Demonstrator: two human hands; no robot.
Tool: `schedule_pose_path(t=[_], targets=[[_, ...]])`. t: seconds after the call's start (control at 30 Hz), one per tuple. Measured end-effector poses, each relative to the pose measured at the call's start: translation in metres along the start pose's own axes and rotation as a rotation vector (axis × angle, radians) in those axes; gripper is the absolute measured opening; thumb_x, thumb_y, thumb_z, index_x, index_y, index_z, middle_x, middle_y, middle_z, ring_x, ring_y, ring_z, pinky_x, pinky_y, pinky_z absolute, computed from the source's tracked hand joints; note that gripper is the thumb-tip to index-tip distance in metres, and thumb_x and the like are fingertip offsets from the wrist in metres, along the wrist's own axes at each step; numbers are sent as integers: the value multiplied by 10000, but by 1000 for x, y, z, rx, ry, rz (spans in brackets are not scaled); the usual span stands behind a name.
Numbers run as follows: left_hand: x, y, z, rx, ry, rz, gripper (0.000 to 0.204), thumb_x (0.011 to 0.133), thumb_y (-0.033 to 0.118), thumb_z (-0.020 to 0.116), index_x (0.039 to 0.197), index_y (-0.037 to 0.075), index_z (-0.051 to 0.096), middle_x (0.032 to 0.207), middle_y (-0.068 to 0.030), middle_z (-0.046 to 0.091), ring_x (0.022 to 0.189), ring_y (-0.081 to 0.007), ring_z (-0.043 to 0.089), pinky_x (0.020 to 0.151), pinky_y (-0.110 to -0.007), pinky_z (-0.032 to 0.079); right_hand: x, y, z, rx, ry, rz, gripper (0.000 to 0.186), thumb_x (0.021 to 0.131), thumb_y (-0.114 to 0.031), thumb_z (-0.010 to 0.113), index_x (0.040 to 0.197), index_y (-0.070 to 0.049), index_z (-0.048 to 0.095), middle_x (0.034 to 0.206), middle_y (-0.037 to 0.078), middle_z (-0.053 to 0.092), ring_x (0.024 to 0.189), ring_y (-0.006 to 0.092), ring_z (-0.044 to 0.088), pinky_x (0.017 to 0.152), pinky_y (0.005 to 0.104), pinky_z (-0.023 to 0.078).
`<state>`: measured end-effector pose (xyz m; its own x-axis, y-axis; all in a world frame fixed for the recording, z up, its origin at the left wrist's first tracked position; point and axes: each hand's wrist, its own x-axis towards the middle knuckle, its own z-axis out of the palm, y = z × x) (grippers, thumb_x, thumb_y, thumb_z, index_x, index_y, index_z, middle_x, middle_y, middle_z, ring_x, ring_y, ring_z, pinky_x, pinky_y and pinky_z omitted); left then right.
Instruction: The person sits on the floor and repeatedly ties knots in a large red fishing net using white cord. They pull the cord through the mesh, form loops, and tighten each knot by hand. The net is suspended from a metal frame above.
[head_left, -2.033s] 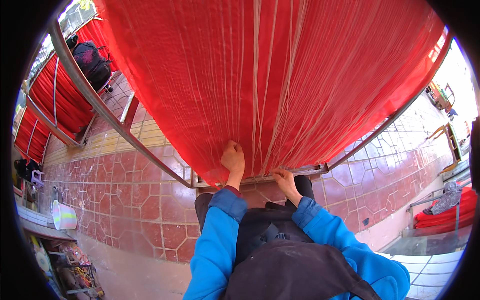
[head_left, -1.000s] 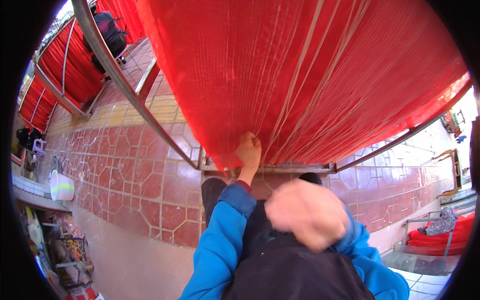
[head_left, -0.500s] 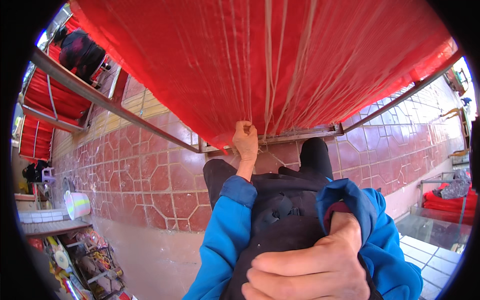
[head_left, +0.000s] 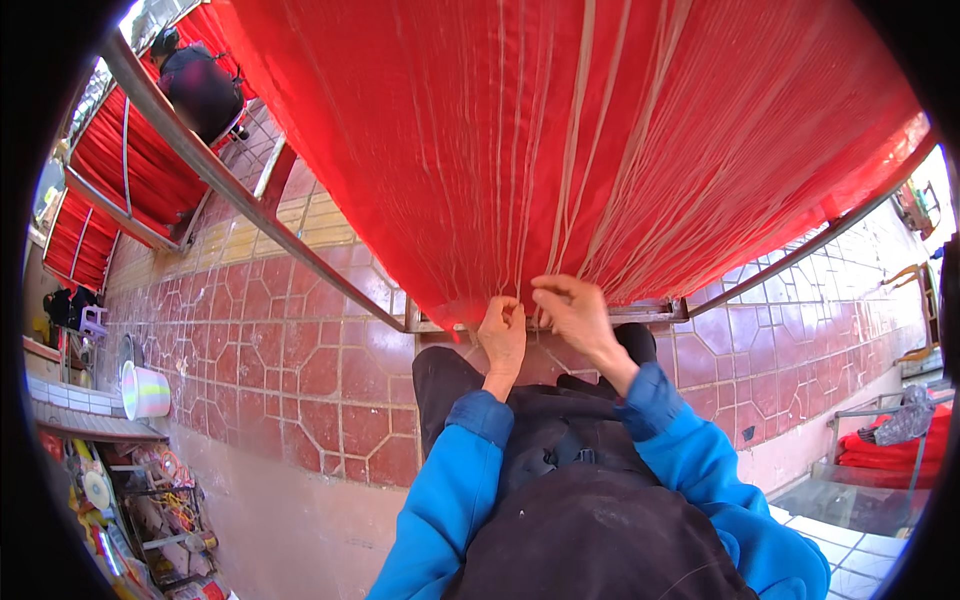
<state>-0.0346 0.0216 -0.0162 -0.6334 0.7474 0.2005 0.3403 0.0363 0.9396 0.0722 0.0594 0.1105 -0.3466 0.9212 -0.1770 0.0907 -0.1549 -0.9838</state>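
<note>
Red fabric (head_left: pixel 400 120) stretched on a metal frame (head_left: pixel 632 312) hangs in front of me, overlaid with long pale threads (head_left: pixel 565 200) that converge toward its lower edge. There my left hand (head_left: pixel 505 340) has thumb and fingers pinched on thin threads. Just right of it and slightly higher, my right hand (head_left: pixel 575 320) has its fingers bent together beside the threads; what they hold, if anything, is too small to tell. My lap, in dark cloth (head_left: pixel 560 510), lies beneath the hands.
A person (head_left: pixel 200 90) sits at the upper left beside more red fabric frames (head_left: pixel 120 170). A pale bucket (head_left: pixel 146 391), a purple stool (head_left: pixel 93 320) and a cluttered shelf (head_left: pixel 140 500) are at left. Folded red cloth (head_left: pixel 890 455) lies at right on the tiled walkway's edge (head_left: pixel 830 430).
My right hand went from the threads down close to my body and is now back up beside my left hand. My left hand stays at the threads, a little lower than half a second ago.
</note>
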Motion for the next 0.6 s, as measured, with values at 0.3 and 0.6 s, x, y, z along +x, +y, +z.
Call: schedule_pose_path(t=[0.3, 0.6], targets=[[-15, -4, -10, 51, -47, 114, 89, 816, 60, 661, 833, 22, 582, 621, -32, 520, 528, -97, 468, 505, -270, 401, 33, 80, 10, -297, 77, -214, 207, 788, -200, 661, 846, -5, 699, 708, 161, 665, 649, 229, 663, 594, 329, 499], [-7, 38, -40, -233, -63, 116, 98, 883, 52, 570, 945, -10, 613, 917, -77, 600, 746, -155, 572, 680, -286, 466, -9, 49, -6, -432, 155, -465, 129, 788, -140, 669, 810, -15, 690, 773, 149, 653, 692, 307, 639, 603, 365, 494]])
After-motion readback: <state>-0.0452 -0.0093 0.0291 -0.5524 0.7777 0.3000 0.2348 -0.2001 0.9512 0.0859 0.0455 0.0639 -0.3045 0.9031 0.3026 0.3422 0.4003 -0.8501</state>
